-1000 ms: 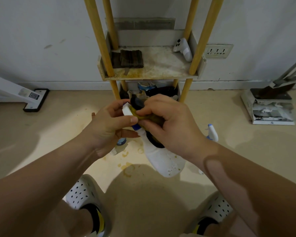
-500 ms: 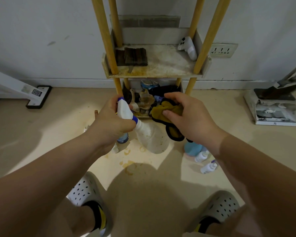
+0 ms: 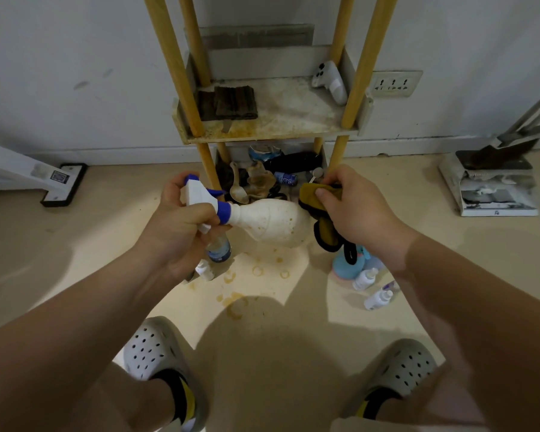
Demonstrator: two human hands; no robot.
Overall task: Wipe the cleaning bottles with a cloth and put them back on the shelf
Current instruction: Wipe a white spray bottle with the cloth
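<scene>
My left hand (image 3: 181, 226) grips the blue-and-white trigger head of a white spray bottle (image 3: 272, 221), held sideways with its stained base pointing right. My right hand (image 3: 356, 210) holds a mustard-yellow cloth (image 3: 320, 210) with black edging against the bottle's base. Straight ahead stands the shelf (image 3: 272, 129), yellow posts with grey trays. Small white bottles (image 3: 374, 289) and a blue bottle (image 3: 349, 266) lie on the floor under my right wrist. A clear bottle (image 3: 219, 249) and a small white one (image 3: 205, 269) stand below my left hand.
The upper tray holds a dark folded cloth (image 3: 231, 102) and a white controller (image 3: 329, 81). The lower tray (image 3: 272, 177) is full of clutter. A dustpan on a white box (image 3: 493, 182) sits at right, a white base (image 3: 60, 182) at left. My shoes (image 3: 150, 347) stand on the stained floor.
My left hand swung the bottle from hanging base-down to lying sideways. My right hand with the cloth came off the neck and moved right to the bottle's base.
</scene>
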